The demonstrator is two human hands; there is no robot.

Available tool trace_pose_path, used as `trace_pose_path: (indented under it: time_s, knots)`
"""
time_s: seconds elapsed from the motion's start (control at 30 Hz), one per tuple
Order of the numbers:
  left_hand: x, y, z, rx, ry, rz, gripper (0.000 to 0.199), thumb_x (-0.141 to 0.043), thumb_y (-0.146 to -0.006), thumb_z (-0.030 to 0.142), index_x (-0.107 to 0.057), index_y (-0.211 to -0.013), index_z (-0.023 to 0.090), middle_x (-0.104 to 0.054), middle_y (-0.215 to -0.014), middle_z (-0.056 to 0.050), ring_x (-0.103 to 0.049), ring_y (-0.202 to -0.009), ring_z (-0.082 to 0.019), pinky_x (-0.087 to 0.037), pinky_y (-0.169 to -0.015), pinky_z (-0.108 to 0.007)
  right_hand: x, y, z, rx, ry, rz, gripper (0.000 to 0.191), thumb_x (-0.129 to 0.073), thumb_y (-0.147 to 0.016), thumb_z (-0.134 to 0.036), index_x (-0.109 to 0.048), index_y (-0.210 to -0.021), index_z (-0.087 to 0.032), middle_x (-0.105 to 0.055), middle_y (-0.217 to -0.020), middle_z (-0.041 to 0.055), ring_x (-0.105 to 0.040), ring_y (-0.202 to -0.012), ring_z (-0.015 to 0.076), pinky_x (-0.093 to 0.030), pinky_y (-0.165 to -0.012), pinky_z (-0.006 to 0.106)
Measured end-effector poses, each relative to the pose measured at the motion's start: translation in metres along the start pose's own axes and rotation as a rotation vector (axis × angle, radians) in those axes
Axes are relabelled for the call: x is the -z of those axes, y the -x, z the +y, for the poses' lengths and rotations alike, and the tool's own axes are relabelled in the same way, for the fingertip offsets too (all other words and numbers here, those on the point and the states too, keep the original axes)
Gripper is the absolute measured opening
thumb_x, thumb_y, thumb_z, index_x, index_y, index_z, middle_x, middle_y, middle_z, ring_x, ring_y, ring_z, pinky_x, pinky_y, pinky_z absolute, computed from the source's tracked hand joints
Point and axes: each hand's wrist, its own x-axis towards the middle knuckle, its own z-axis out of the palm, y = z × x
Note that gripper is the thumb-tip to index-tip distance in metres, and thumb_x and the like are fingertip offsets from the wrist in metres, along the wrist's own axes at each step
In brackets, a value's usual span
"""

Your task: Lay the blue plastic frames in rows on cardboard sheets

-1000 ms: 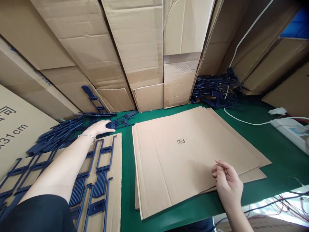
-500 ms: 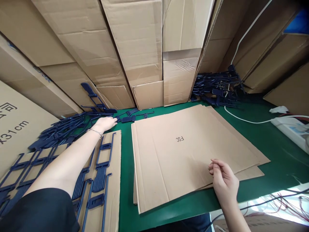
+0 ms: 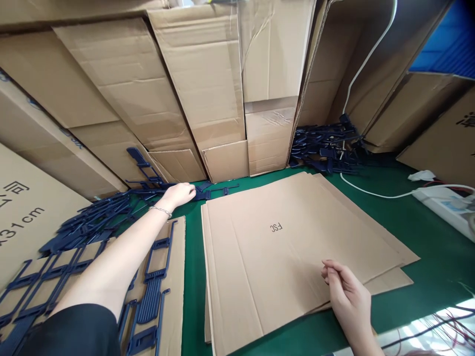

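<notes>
Across goes the left hand (image 3: 180, 195), away from the heap and closer to the loose dark-blue plastic frame pieces (image 3: 202, 195) by the sheets, while the right hand (image 3: 347, 291) barely shifts. Left fingers are curled narrow, tips turned away; whether they've got a piece, I can't tell. Right fingers are drawn in against the thumb, nothing visible between them, waiting above the near edge of brown cardboard sheets (image 3: 274, 257) on the green tabletop (image 3: 193, 277). Those sheets lie flat, probably to give a clean, level surface. Beside them, more blue frames (image 3: 150, 301) sit in ordered rows on a brown cardboard panel (image 3: 175, 291), likely spaced so none overlap or tangle, unlike the jumbled dark-blue pile (image 3: 87, 217) behind and another heap (image 3: 326, 148) at far right. Now the print: "FSC", upside down, on the top sheet; "31cm" beneath partly cut-off Chinese characters on the left carton (image 3: 48, 200); a clipped character on the right carton (image 3: 441, 143). No brand I can read.
</notes>
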Motion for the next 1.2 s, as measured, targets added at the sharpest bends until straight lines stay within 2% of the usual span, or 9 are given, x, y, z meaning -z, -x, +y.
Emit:
trace_pose_path:
  time_s: [0.17,0.33,0.5,0.7,1.0,1.2]
  knots:
    - [-0.001,-0.042,0.028,-0.078,0.181,0.072,0.039,-0.028,-0.090,0.035,-0.060,-0.106,0.020,-0.061,-0.112,-0.004,-0.055,-0.104,-0.018,-0.041,-0.091,-0.025,-0.001,0.000,0.003,0.047,0.019,0.013,0.028,-0.049,-0.080,-0.041,-0.065,-0.079,-0.018,-0.067,-0.072,0.0060,-0.064,-0.060,0.0170,-0.052,-0.054,0.024]
    - [-0.017,-0.067,0.040,-0.033,0.251,0.098,0.039,-0.025,-0.088,0.018,-0.053,-0.114,0.011,-0.054,-0.118,-0.012,-0.052,-0.108,-0.020,-0.040,-0.095,-0.030,0.000,-0.002,0.003,0.101,0.034,-0.002,0.026,-0.050,-0.080,-0.039,-0.065,-0.078,-0.018,-0.068,-0.073,0.0060,-0.065,-0.059,0.0166,-0.053,-0.053,0.022]
    - [-0.018,-0.071,0.038,-0.013,0.256,0.077,0.043,-0.030,-0.078,0.006,-0.050,-0.116,0.011,-0.051,-0.118,-0.014,-0.049,-0.111,-0.023,-0.039,-0.096,-0.033,0.000,-0.003,0.003,0.100,0.061,-0.013,0.030,-0.050,-0.080,-0.043,-0.066,-0.077,-0.019,-0.068,-0.073,0.0066,-0.065,-0.060,0.0176,-0.053,-0.052,0.022]
    - [-0.013,-0.075,0.035,0.003,0.254,0.026,0.041,-0.032,-0.079,0.010,-0.050,-0.115,0.015,-0.050,-0.119,-0.013,-0.051,-0.109,-0.023,-0.039,-0.096,-0.035,0.000,-0.003,0.002,0.142,0.094,-0.012,0.028,-0.049,-0.082,-0.042,-0.066,-0.077,-0.020,-0.069,-0.075,0.0056,-0.066,-0.061,0.0169,-0.053,-0.053,0.021]
    - [-0.006,-0.076,0.040,0.020,0.230,-0.012,0.039,-0.035,-0.082,0.021,-0.047,-0.117,0.010,-0.047,-0.121,-0.016,-0.050,-0.110,-0.027,-0.038,-0.095,-0.036,0.000,-0.004,0.002,0.203,0.110,-0.008,0.024,-0.049,-0.082,-0.036,-0.066,-0.079,-0.020,-0.069,-0.075,0.0041,-0.066,-0.061,0.0157,-0.053,-0.054,0.020]
    - [-0.004,-0.077,0.039,0.034,0.204,-0.026,0.039,-0.035,-0.083,0.021,-0.045,-0.119,0.009,-0.046,-0.123,-0.016,-0.050,-0.111,-0.026,-0.038,-0.095,-0.034,0.000,-0.004,0.000,0.208,0.124,0.004,0.023,-0.048,-0.083,-0.035,-0.066,-0.078,-0.020,-0.068,-0.072,0.0032,-0.066,-0.061,0.0154,-0.052,-0.053,0.020]
